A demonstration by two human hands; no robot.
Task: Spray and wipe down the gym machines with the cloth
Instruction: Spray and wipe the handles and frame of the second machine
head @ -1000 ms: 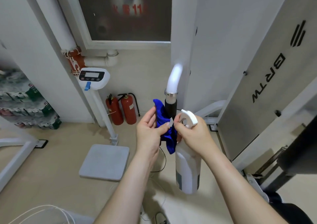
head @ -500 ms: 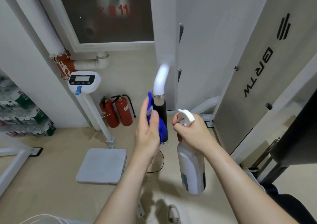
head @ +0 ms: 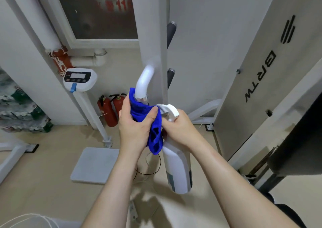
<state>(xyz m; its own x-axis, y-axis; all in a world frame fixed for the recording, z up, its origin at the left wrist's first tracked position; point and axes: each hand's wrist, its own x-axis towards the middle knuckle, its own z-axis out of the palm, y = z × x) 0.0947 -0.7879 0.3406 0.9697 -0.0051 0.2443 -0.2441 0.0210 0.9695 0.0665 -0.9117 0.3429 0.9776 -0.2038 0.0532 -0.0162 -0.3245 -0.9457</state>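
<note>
Centre frame: blue cloth [head: 144, 113] is being clamped around the machine handle [head: 143, 83] by the left hand [head: 135, 124]; spray bottle [head: 177, 168] is being gripped by the right hand [head: 177, 128]. Wiping judged underway; other machines likely remaining.

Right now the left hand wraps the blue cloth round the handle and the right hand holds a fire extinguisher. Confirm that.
Not quite. The right hand holds the spray bottle, not a fire extinguisher; the two extinguishers stand on the floor by the wall. The left hand does wrap the blue cloth round the handle. The head view shows it.
</note>
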